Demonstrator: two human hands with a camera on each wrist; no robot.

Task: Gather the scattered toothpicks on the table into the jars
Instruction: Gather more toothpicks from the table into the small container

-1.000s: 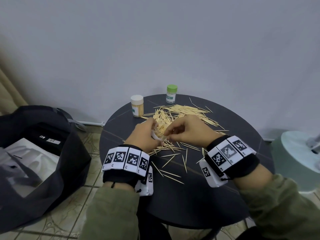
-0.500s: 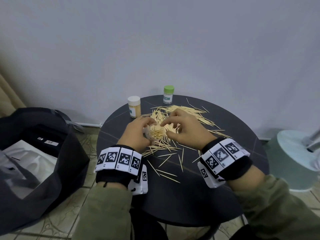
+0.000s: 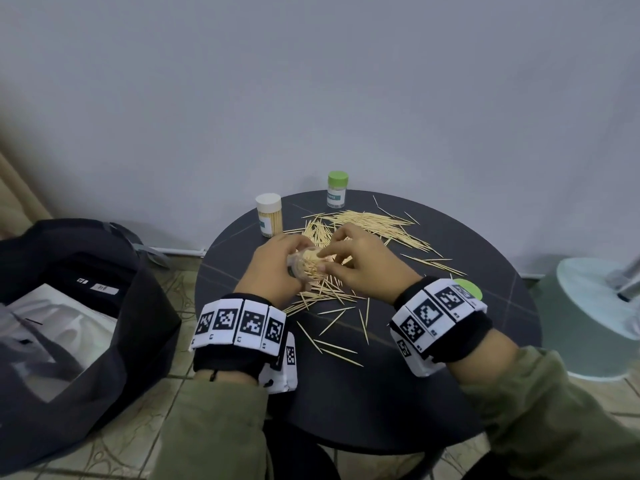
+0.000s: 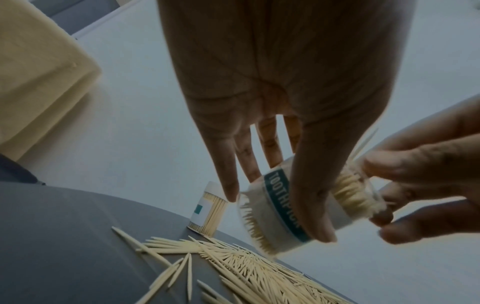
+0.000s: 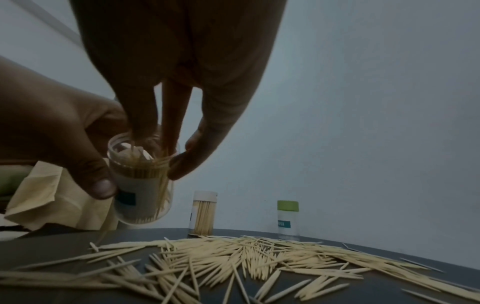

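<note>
Mid-fill: left hand [image 3: 273,268] gripping open toothpick jar [image 5: 141,185], right hand [image 3: 363,263] pinching toothpicks [image 5: 163,164] into mouth. Next: release, then pinch more off counter [image 3: 450,375].

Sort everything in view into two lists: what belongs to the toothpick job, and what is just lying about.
Part of the job:
open jar, gripped by left hand
right hand, fingers at the jar's mouth
scattered toothpicks
white-lidded jar
green-lidded jar
loose green lid
table

Lying about:
black bag
pale green stand base
</note>
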